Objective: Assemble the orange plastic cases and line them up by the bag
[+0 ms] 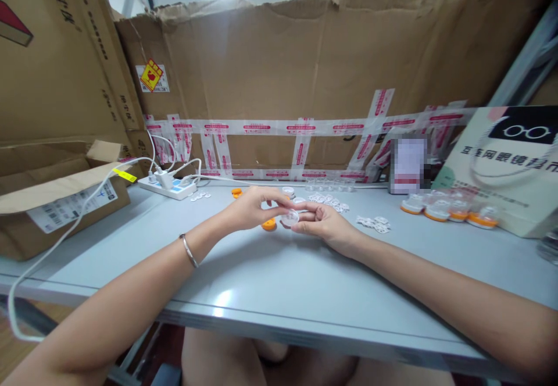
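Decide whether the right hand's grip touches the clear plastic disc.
Touching: the head view shows the right hand's grip pinching the clear plastic disc by its edge.

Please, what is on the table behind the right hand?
Behind the right hand lie small white pieces and, farther back, a row of clear, plastic-looking pieces. The part of the tabletop covered by the hand cannot be seen.

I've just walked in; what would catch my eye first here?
Probably the left hand and right hand, close together over the table, the right one pinching a small clear round piece. Behind them a huge taped cardboard box spans the back, and at the right, orange-based clear containers line up before a printed bag.
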`<state>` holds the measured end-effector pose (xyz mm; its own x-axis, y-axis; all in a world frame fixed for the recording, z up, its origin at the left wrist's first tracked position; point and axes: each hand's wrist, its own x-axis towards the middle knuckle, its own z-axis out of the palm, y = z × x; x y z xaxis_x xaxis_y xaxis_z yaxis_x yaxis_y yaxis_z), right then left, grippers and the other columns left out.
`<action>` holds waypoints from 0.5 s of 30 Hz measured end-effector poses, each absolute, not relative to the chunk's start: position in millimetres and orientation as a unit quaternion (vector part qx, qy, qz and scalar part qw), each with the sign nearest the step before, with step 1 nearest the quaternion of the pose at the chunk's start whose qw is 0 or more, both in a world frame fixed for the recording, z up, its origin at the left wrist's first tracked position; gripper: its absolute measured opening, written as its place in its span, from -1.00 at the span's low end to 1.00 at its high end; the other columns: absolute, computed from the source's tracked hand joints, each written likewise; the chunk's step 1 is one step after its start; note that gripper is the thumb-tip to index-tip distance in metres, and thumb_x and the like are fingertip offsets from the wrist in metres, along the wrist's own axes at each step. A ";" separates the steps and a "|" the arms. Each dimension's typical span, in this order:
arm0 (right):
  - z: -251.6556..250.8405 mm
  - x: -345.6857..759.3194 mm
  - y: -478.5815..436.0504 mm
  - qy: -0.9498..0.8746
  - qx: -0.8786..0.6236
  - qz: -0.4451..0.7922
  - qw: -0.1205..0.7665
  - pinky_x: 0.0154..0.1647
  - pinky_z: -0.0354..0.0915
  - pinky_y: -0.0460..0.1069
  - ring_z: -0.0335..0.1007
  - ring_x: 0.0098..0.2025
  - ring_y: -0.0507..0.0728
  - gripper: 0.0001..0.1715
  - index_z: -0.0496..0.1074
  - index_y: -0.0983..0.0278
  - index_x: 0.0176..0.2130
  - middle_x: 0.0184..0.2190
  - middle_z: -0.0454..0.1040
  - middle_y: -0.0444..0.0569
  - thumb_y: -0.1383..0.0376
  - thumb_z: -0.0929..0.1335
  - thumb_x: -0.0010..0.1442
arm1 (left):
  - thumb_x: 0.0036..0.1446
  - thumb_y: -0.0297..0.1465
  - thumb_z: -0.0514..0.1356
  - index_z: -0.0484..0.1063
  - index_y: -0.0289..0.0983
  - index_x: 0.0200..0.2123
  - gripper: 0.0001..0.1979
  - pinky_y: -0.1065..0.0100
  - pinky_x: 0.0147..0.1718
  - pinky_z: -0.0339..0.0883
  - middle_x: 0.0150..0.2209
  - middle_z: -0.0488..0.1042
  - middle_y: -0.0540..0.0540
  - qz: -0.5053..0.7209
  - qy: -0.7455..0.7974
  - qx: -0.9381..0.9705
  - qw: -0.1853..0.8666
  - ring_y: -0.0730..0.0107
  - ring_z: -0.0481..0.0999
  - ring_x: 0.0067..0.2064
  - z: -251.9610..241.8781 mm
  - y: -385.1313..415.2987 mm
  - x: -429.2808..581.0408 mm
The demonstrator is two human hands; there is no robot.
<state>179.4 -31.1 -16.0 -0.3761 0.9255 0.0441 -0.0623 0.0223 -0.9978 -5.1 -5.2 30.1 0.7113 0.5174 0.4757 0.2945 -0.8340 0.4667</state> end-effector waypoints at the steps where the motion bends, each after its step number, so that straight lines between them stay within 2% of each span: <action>1: -15.2 179.3 -31.4 -0.579 -0.376 0.590 0.419 -0.10 0.27 -0.02 0.47 -0.27 0.05 -0.48 0.36 0.26 -0.16 -0.40 0.55 -0.13 0.34 0.46 -0.19 | 0.04 -0.39 0.15 0.47 -0.33 -0.34 -0.84 0.43 -0.32 0.27 -0.35 0.51 -0.10 0.313 0.249 0.896 0.193 0.46 0.44 -0.32 31.3 -5.1 -5.2; 5: -14.3 179.2 -31.3 -0.582 -0.379 0.580 0.425 -0.08 0.26 -0.01 0.46 -0.24 0.06 -0.47 0.35 0.29 -0.13 -0.35 0.55 -0.09 0.34 0.45 -0.18 | 0.04 -0.33 0.12 0.44 -0.36 -0.32 -0.78 0.42 -0.36 0.29 -0.33 0.50 -0.12 0.292 0.348 0.848 0.272 0.44 0.44 -0.32 30.0 -3.3 -6.0; 9: -16.2 178.9 -29.8 -0.575 -0.386 0.582 0.426 -0.09 0.27 0.01 0.46 -0.26 0.06 -0.45 0.35 0.30 -0.13 -0.37 0.55 -0.09 0.36 0.45 -0.19 | -0.01 -0.32 0.16 0.38 -0.36 -0.26 -0.74 0.40 -0.37 0.32 -0.30 0.47 -0.14 0.254 0.373 0.812 0.369 0.42 0.46 -0.32 23.5 -1.2 -6.4; 15: -16.5 177.4 -30.1 -0.582 -0.391 0.577 0.419 -0.04 0.26 0.01 0.45 -0.21 0.07 -0.40 0.36 0.30 -0.08 -0.30 0.54 -0.05 0.36 0.45 -0.19 | -0.09 -0.42 0.21 0.34 -0.37 -0.26 -0.74 0.42 -0.44 0.29 -0.46 0.42 -0.05 0.259 0.393 0.783 0.407 0.47 0.43 -0.41 16.8 -1.8 -2.0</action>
